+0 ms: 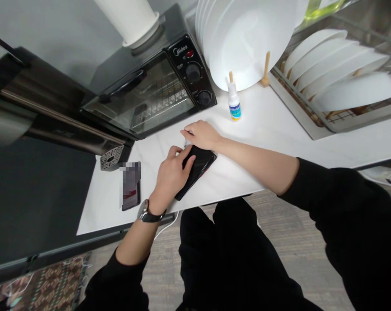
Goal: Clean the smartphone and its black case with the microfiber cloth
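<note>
A flat, glossy black object (200,163) with a thin red edge lies aslant on the white counter (237,162). My left hand (173,172), with a watch on its wrist, rests on its left side, thumb and fingers apart. At its far end is my right hand (201,135), fingers curled together; a small whitish bit shows between the two hands, and what the right fingers hold is hidden. Left of my left hand lies a phone (131,185), partly pixelated. Beyond my right hand stands a small white bottle (234,106) with a blue label.
A black toaster oven (150,93) with a white holder (132,21) on top stands behind my hands. A dark machine with a drip tray (112,158) is at left. White plates (247,39) and a dish rack with bowls (354,93) occupy the right. The counter's front edge is near my legs.
</note>
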Demonstrator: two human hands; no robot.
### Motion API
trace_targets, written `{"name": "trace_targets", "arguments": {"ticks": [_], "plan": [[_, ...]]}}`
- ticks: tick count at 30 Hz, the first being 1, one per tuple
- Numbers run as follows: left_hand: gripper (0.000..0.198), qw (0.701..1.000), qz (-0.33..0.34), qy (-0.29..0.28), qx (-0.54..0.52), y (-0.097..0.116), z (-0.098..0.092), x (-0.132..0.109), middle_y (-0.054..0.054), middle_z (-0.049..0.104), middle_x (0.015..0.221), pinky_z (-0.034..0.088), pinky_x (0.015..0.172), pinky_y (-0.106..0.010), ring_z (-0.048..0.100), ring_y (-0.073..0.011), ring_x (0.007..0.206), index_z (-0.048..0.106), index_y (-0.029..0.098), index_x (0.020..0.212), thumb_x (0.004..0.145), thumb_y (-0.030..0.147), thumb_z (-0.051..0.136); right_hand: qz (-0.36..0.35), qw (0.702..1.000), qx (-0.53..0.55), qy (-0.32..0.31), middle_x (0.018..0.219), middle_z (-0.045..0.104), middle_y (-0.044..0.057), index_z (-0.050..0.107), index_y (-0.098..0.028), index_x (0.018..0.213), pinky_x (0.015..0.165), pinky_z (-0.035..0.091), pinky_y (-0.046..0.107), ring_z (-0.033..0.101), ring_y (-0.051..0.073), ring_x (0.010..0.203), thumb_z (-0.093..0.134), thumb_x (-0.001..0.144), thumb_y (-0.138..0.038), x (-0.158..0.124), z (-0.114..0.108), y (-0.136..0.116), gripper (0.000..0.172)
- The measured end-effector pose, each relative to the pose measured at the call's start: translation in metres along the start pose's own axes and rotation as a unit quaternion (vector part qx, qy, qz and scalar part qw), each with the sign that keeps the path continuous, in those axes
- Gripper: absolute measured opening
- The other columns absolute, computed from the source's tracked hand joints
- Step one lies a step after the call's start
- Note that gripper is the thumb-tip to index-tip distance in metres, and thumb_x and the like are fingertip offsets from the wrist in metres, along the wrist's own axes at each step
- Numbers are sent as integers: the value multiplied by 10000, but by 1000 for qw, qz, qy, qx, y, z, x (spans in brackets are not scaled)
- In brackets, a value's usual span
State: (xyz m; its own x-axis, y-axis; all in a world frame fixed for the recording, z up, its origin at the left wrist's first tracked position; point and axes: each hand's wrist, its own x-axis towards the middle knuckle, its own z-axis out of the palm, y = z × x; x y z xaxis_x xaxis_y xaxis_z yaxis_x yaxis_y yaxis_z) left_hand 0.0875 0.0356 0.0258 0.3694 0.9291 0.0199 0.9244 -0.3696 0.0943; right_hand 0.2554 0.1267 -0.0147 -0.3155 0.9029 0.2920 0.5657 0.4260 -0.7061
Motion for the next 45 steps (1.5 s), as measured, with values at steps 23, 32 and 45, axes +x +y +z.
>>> {"name": "trace_targets", "arguments": {"ticks": [23, 32, 45], "plan": [[825, 973, 200, -4, -118, -46, 15, -30, -162, 533, 1596, 452, 1243, -521, 508, -328, 1457, 390, 228, 1671, 998, 638, 633, -28, 976, -145, -158, 1267, 766, 115, 622, -274, 1508, 926, 616, 469, 764, 345, 1137, 754, 894, -667, -124, -83, 20, 741], [726, 965, 217, 12, -144, -32, 18, -22, -174, 578, 1494, 494, 1202, -504, 532, -318, 1381, 506, 184, 1601, 1014, 591, 634, -26, 980, -111, -161, 1059, 796, 48, 750, -298, 1343, 803, 553, 366, 750, 259, 942, 913, 766, -590, -105, -86, 22, 667], [785, 972, 224, -32, -64, -23, 26, -28, -141, 126, 1833, 170, 1396, -517, 158, -286, 1709, 138, 172, 1744, 1118, 609, 326, 21, 989, -43, -140, 1055, 792, 73, 669, -208, 1464, 853, 544, 379, 713, 244, 882, 843, 819, -602, -113, -81, 19, 776]]}}
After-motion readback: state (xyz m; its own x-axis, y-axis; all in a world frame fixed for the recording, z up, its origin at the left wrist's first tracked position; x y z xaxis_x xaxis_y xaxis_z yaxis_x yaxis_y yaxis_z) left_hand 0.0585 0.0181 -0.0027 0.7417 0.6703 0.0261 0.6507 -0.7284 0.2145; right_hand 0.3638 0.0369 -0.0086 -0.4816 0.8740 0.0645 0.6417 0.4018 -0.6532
